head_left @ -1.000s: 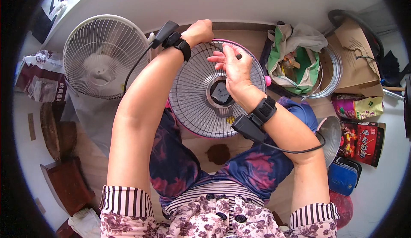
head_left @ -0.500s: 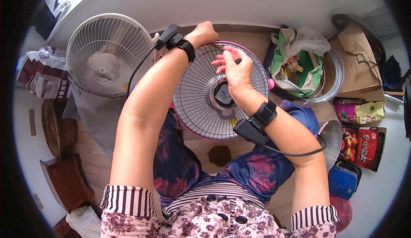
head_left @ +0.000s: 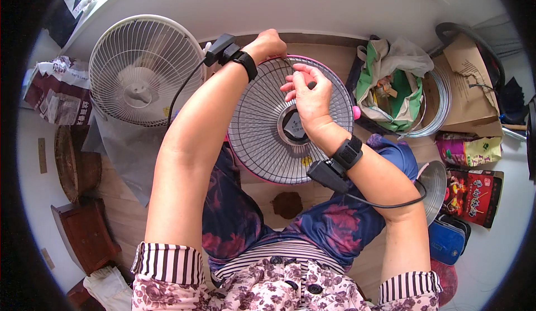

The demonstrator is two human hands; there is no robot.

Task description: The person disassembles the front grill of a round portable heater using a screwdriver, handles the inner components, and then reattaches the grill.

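Between my legs stands a round electric heater (head_left: 267,138) with a pink rim, a dark wire grille and a silver-and-black hub. My left hand (head_left: 269,45) is at its far upper rim, fingers curled down and mostly hidden behind the edge. Over the upper part of the grille, my right hand (head_left: 310,90) pinches a slim tool that looks like a screwdriver (head_left: 311,85). Its dark handle end shows in the palm, and a thin shaft points toward the rim near my left hand. The tip cannot be made out clearly.
A white fan (head_left: 137,90) lies at the left on clear plastic. To the right are a green-and-white bag (head_left: 410,107), coiled wire (head_left: 444,101), a cardboard box (head_left: 469,76), food packets and a metal lid (head_left: 434,191). Wooden stools (head_left: 86,233) line the left wall.
The whole view has shifted slightly. My right hand has turned a little around the tool, while my left hand stays at the rim.
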